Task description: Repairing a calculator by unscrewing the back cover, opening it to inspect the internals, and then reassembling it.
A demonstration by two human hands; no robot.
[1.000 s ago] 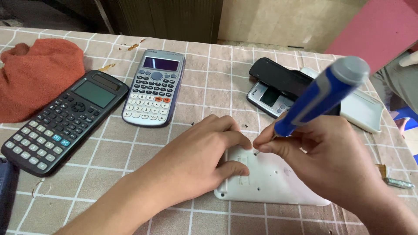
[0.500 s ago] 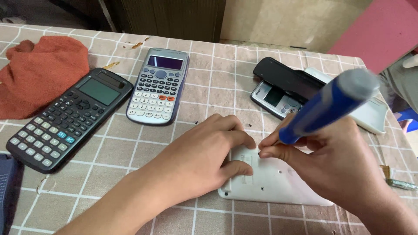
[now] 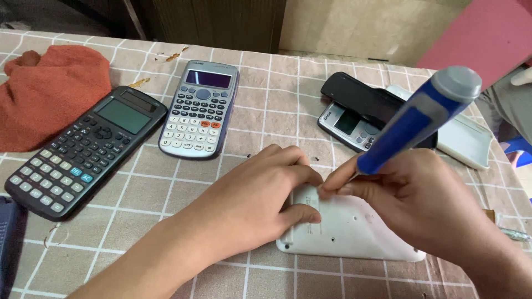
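Right now your left hand (image 3: 252,202) presses fingers-together on the white calculator back (image 3: 354,232), face-down on the checked tablecloth (image 3: 266,105); your right hand (image 3: 410,205) pinches a blue screwdriver (image 3: 413,124) at its top edge. Judging by this, you're unscrewing; next needs steady downward pressure. Beyond it lie black (image 3: 83,147) and silver (image 3: 200,109) calculators.

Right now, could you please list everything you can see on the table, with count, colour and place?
White case: one, face down, near edge, under both hands.
Screwdriver: one, blue with grey cap, in right hand, tip hidden at the case.
Black calculator: one, left.
Silver calculator: one, centre back.
Calculator with black cover: one, silver, right back.
White panel: one, far right.
Cloth: one, orange, far left.
Tablecloth: one, beige checked.
Left hand: pressing the case.
Right hand: gripping the screwdriver.
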